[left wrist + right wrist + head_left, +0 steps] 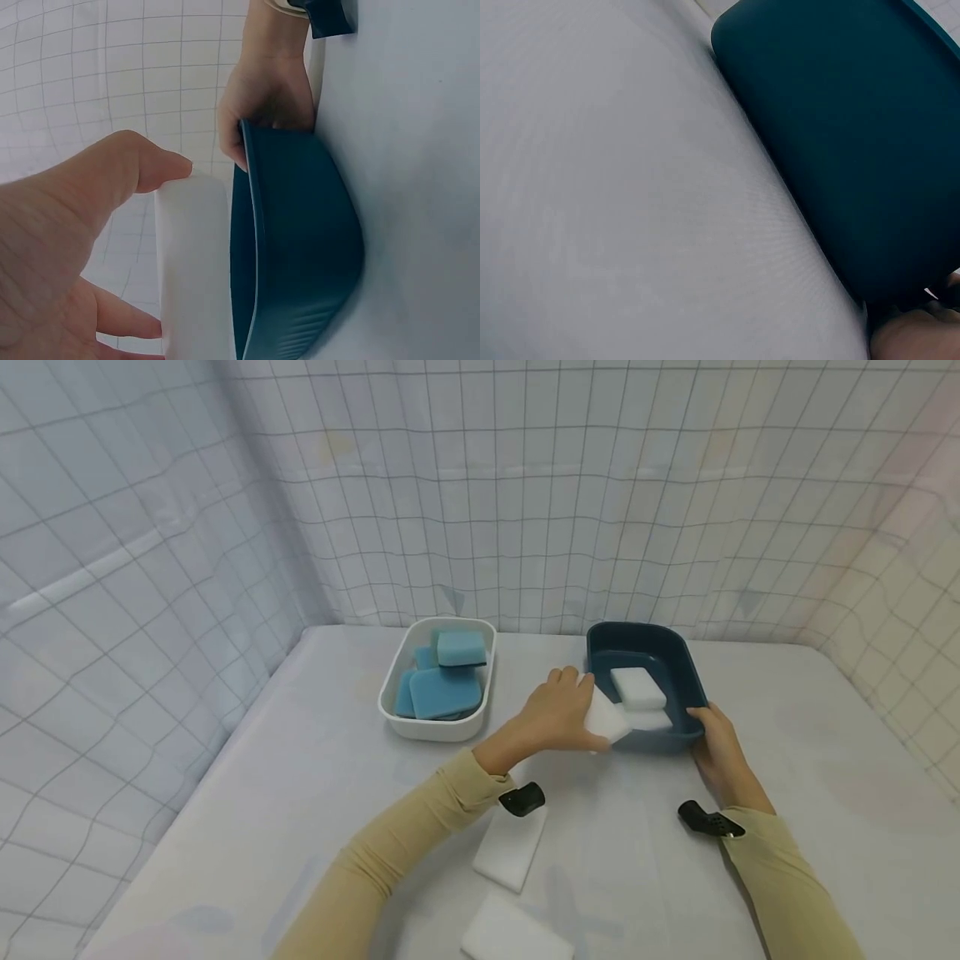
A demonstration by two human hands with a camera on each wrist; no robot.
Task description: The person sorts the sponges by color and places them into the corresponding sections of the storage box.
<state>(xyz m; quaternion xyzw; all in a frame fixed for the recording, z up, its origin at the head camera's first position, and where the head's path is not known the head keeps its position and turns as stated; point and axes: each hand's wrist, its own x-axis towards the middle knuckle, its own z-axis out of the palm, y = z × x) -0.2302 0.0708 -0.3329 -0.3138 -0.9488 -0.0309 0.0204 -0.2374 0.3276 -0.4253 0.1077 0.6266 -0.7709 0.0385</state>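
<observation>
My left hand (558,714) holds a white sponge block (606,718) between thumb and fingers, at the near left edge of a dark blue bin (626,645). In the left wrist view the block (193,262) stands beside the bin's rim, thumb at one end. My right hand (723,760) grips the bin's near right corner, and the left wrist view shows its fingers over the rim. Inside the bin lie a white block (637,687) and another white piece (648,720). The right wrist view shows mostly the bin's outer wall (832,135), with part of the right hand (919,334) low at the corner.
A white tub (435,730) at the back left holds several blue sponges (446,693). Two white blocks lie on the table nearer me, one (512,847) by the left wrist, another (517,933) at the bottom edge. Grid-patterned curtains (510,510) surround the table.
</observation>
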